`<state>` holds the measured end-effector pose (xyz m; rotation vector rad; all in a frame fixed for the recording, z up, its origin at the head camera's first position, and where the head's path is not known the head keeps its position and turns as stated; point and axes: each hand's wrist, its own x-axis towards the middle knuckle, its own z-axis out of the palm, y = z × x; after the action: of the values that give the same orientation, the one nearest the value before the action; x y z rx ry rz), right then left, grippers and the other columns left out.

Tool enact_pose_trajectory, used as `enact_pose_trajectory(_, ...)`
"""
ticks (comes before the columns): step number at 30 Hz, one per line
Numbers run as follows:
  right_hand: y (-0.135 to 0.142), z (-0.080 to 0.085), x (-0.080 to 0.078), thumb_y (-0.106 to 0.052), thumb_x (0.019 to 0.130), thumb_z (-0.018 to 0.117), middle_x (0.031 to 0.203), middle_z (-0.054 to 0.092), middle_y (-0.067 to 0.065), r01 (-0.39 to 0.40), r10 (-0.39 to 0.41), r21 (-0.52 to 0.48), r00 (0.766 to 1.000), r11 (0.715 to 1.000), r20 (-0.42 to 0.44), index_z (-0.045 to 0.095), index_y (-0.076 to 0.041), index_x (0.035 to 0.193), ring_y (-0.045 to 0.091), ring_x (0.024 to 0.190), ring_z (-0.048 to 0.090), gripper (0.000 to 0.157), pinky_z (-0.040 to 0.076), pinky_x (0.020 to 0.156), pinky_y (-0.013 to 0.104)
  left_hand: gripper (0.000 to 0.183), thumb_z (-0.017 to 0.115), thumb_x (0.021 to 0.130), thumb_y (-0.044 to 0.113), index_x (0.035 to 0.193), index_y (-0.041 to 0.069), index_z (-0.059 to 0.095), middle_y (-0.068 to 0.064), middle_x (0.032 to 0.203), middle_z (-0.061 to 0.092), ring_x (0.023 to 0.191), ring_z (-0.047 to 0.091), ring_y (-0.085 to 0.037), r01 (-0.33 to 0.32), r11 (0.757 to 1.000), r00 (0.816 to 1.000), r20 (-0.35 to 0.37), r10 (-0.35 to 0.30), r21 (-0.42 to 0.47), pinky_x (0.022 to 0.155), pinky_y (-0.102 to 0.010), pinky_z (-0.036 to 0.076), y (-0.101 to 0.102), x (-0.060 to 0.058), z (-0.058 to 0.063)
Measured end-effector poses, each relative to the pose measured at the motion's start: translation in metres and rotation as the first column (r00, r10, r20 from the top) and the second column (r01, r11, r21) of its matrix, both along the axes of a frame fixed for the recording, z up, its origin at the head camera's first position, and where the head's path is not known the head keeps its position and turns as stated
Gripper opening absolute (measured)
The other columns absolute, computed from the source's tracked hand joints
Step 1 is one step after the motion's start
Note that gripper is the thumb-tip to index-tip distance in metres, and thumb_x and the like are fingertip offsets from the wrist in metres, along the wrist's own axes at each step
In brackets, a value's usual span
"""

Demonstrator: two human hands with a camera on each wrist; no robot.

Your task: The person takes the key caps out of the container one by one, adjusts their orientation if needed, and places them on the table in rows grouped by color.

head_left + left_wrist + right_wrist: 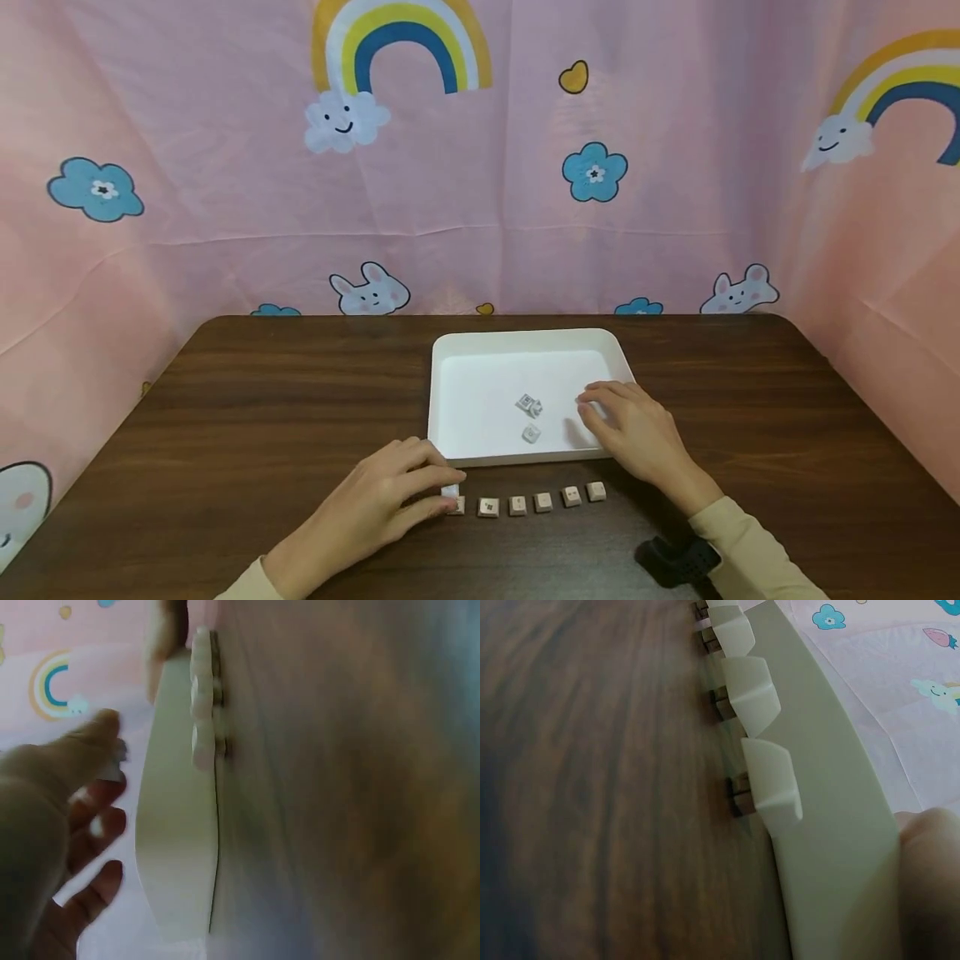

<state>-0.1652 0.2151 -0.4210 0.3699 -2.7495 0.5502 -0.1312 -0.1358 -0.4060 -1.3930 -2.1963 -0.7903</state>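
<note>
Probably row-building — left hand (397,485) pinching a keycap (449,491) by the tray (476,387)'s near-left corner, right hand (639,427) loose at its right end — set-down next, I'd guess.

No text is legible; marks on the keycaps (489,507) at six o'clock from the white tray (480,392) are too small

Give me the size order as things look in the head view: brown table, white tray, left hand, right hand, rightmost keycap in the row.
1. Brown table
2. White tray
3. Left hand and right hand: too alike to rank
4. Rightmost keycap in the row
</note>
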Motion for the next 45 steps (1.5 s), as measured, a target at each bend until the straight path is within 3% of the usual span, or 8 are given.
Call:
enact_pose_trajectory(7, 0.003, 0.002, 0.0, -0.034, 0.101, 0.06, 0.122, 0.072, -0.002, -0.002, 0.002, -0.008, 1.0, 1.0, -0.002, 0.078, -0.021, 0.108, 0.022, 0.118, 0.065, 0.023, 0.056, 0.087, 0.051, 0.026, 0.084, 0.084, 0.03, 0.104, 0.025, 0.068, 0.019, 0.094, 0.062, 0.079, 0.053, 0.002, -0.021, 1.0, 0.988, 0.156, 0.02, 0.001, 0.071, -0.007, 0.041, 0.0, 0.016, -0.01)
enact_pose_trajectory(16, 0.004, 0.003, 0.001, -0.035, 0.101, 0.06, 0.123, 0.072, -0.002, -0.002, 0.002, -0.009, 1.0, 1.0, 0.001, 0.078, -0.021, 0.109, 0.023, 0.118, 0.064, 0.024, 0.056, 0.087, 0.051, 0.023, 0.083, 0.084, 0.035, 0.1, 0.028, 0.067, 0.021, 0.094, 0.063, 0.078, 0.053, 0.005, 0.026, 0.999, 0.982, 0.185, -0.02, -0.031, 0.069, -0.006, 0.036, 0.003, 0.02, -0.021)
enact_pose_trajectory(27, 0.002, 0.001, -0.001, -0.036, 0.1, 0.061, 0.122, 0.072, -0.002, 0.001, 0.0, -0.015, 1.0, 1.0, 0.003, 0.078, -0.021, 0.108, 0.022, 0.119, 0.064, 0.024, 0.056, 0.087, 0.051, 0.024, 0.082, 0.082, 0.039, 0.099, 0.027, 0.069, 0.02, 0.095, 0.065, 0.078, 0.055, 0.008, 0.018, 0.999, 0.983, 0.186, -0.009, -0.046, 0.066, -0.006, 0.031, 0.001, 0.021, -0.021)
enact_pose_trajectory(35, 0.001, -0.001, -0.002, -0.035, 0.1, 0.061, 0.122, 0.072, -0.002, -0.002, 0.002, -0.012, 1.0, 1.0, 0.01, 0.078, -0.021, 0.108, 0.022, 0.119, 0.064, 0.023, 0.056, 0.088, 0.051, 0.028, 0.081, 0.083, 0.041, 0.105, 0.028, 0.07, 0.021, 0.098, 0.065, 0.081, 0.056, 0.008, 0.003, 0.999, 0.978, 0.208, 0.006, -0.045, 0.07, -0.008, 0.036, -0.002, 0.022, -0.015)
enact_pose_trajectory(40, 0.001, 0.0, -0.002, -0.036, 0.1, 0.061, 0.122, 0.072, -0.003, -0.004, 0.004, -0.013, 1.0, 1.0, 0.004, 0.078, -0.022, 0.108, 0.022, 0.119, 0.064, 0.023, 0.056, 0.087, 0.051, 0.03, 0.08, 0.086, 0.035, 0.112, 0.024, 0.07, 0.017, 0.101, 0.066, 0.079, 0.054, 0.004, 0.001, 1.0, 0.969, 0.248, -0.006, 0.021, 0.07, -0.011, 0.044, -0.004, 0.018, -0.011)
enact_pose_trajectory(45, 0.001, -0.001, -0.002, -0.037, 0.1, 0.061, 0.121, 0.073, -0.003, -0.004, 0.004, -0.016, 1.0, 1.0, 0.001, 0.077, -0.021, 0.108, 0.022, 0.118, 0.065, 0.024, 0.057, 0.086, 0.05, 0.028, 0.08, 0.088, 0.03, 0.113, 0.023, 0.07, 0.015, 0.111, 0.064, 0.096, 0.057, 0.0, -0.068, 0.996, 0.957, 0.285, 0.049, 0.058, 0.081, -0.016, 0.052, -0.007, 0.013, -0.011)
